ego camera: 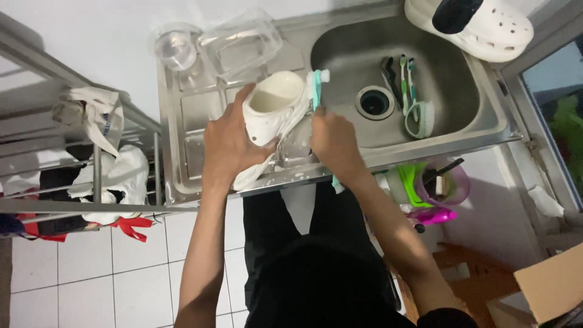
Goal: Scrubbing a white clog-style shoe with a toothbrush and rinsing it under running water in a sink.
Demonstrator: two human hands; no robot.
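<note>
My left hand (228, 143) grips a white clog shoe (274, 106), held over the drainboard of a steel sink (486, 130) with its opening facing up. My right hand (334, 140) is closed around a teal-handled brush (317, 85) whose white bristle head rests against the shoe's right side. A second white clog (480, 27) with a dark inner part lies on the sink's far right corner.
In the sink basin lie several brushes (405, 85) beside the drain (375, 101). A clear container (242, 44) and a glass (175, 48) stand on the drainboard. A metal rack with clothes (91, 170) is at left, a cardboard box (549, 282) at lower right.
</note>
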